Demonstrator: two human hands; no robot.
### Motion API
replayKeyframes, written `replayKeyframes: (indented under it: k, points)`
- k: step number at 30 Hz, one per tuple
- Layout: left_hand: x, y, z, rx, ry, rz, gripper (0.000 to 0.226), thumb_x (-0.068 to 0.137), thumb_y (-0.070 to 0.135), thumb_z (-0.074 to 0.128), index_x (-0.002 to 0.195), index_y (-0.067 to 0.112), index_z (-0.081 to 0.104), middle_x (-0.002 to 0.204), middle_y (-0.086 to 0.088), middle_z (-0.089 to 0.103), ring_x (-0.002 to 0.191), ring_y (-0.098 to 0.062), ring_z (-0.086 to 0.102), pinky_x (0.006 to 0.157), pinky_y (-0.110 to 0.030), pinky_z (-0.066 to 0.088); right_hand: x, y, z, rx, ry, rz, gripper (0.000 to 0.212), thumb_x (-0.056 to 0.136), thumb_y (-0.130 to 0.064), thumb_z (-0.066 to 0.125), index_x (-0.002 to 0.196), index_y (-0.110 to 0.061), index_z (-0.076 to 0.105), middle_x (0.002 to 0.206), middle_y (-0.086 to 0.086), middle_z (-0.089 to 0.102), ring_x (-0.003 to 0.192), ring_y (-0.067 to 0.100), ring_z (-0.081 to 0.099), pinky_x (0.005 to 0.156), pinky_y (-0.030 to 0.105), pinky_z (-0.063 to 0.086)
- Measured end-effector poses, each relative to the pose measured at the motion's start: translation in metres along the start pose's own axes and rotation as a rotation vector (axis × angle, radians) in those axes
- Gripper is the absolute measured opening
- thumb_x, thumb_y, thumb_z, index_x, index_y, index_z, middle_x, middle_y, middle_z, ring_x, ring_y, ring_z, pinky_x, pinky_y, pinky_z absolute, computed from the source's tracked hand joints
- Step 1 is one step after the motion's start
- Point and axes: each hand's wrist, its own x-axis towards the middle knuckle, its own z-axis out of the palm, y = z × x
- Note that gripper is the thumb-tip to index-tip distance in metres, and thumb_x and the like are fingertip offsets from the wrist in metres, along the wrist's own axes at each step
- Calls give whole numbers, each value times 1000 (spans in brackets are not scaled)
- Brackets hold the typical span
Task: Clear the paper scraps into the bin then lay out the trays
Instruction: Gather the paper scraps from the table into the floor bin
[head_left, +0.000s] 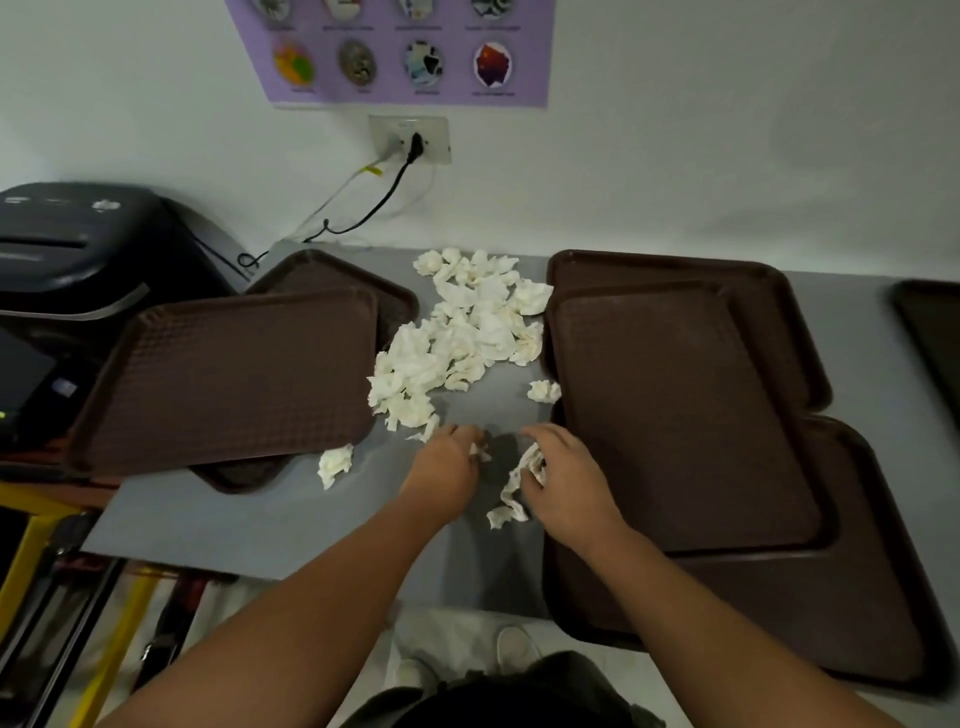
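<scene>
A heap of crumpled white paper scraps (467, 332) lies on the grey table (270, 519) between two groups of brown trays. My left hand (444, 465) is closed on a small scrap at the heap's near edge. My right hand (563, 475) grips a bunch of scraps (519, 488) that trails down toward me. One loose scrap (335, 464) lies by the left trays (228, 384), another (544, 391) beside the right tray stack (680, 415). No bin is in view.
A black machine (78, 249) stands at the far left with cables running to a wall socket (410, 140). Another dark tray (935, 332) shows at the right edge. Yellow frame parts (31, 561) sit below the table's left end.
</scene>
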Motion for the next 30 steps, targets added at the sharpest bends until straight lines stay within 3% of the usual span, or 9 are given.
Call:
replayKeyframes:
  k: [2,6,9,12,16,19,25,30]
  points:
    - [-10,-8,-16,-99,122,-54,25,91,6,53,113,12,63,113,-11,57,95,-29,59,82,-35,48,1,-13,8,-6,-7,-21,47,89,-21,61,135,-20,50,137,-1,50,127,17,45,106,30,40]
    - [-31,-26,-58,-234,347,-147,22,91,11,45,86,7,66,85,-7,63,77,-22,57,68,-31,41,9,-49,31,-27,-46,-98,43,90,-26,59,131,-18,53,130,2,54,120,19,50,102,33,43]
    - [-48,-39,-93,-420,489,-222,31,92,16,39,64,12,51,64,-3,55,60,-12,46,59,-35,37,19,-78,58,-30,-92,-144,47,88,-29,60,132,-17,51,131,3,53,122,21,48,102,35,43]
    - [-61,-56,-121,-412,563,-318,45,100,27,44,57,14,35,53,3,40,51,-11,36,53,-35,33,28,-105,92,31,-142,-115,53,83,-33,67,130,-14,53,128,4,53,120,22,48,100,33,42]
    - [-82,-86,-142,-311,585,-374,52,103,37,43,58,12,35,51,2,40,48,-13,36,50,-33,29,37,-138,134,163,-49,29,52,76,-46,74,116,-16,59,114,2,57,109,20,49,93,37,46]
    - [-101,-108,-146,-300,570,-402,52,103,39,43,60,12,35,52,-1,39,49,-17,38,51,-34,29,43,-150,165,83,15,125,58,73,-50,75,116,-15,59,115,3,57,112,24,49,95,39,44]
    - [-130,-140,-150,-256,498,-450,50,103,43,40,62,15,37,53,-1,41,51,-21,43,51,-36,31,51,-163,196,-94,140,248,51,70,-61,70,97,-18,66,110,4,59,111,30,47,88,43,41]
    - [-138,-151,-154,-253,473,-460,49,104,41,40,63,15,37,53,0,40,51,-18,41,49,-33,26,52,-163,199,-76,155,269,26,76,-44,66,87,-20,69,100,3,63,102,29,50,83,41,41]
